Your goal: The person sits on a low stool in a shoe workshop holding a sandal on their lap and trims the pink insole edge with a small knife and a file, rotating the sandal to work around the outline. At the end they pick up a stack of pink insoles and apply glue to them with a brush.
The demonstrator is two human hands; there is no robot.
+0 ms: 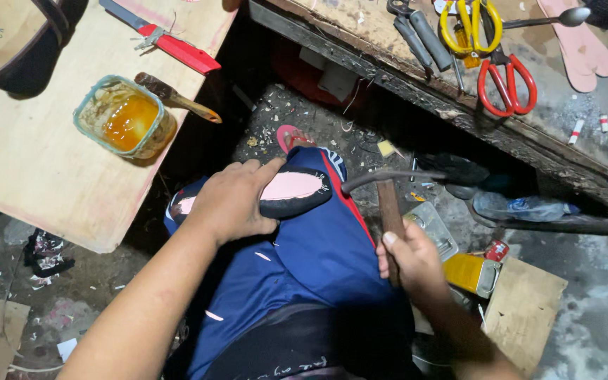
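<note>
My left hand (230, 204) presses a black shoe with a pink sole (291, 191) sole-up on my knee, which is covered in blue trousers (318, 260). The hand covers the shoe's middle; its toe and heel stick out on either side. My right hand (411, 259) grips the wooden handle of a hammer (390, 204). The hammer's dark metal head (388, 176) is raised just right of the shoe's toe, not touching it.
A wooden board (43, 155) at left carries a glue jar (124, 116), a brush (177, 98), a red-handled knife (170, 42) and a shoe last (8, 39). The bench at upper right holds red scissors (504, 81), yellow scissors (469, 24), pliers and pink insoles (578, 46). Tins and a plastic bottle (522, 207) lie on the floor.
</note>
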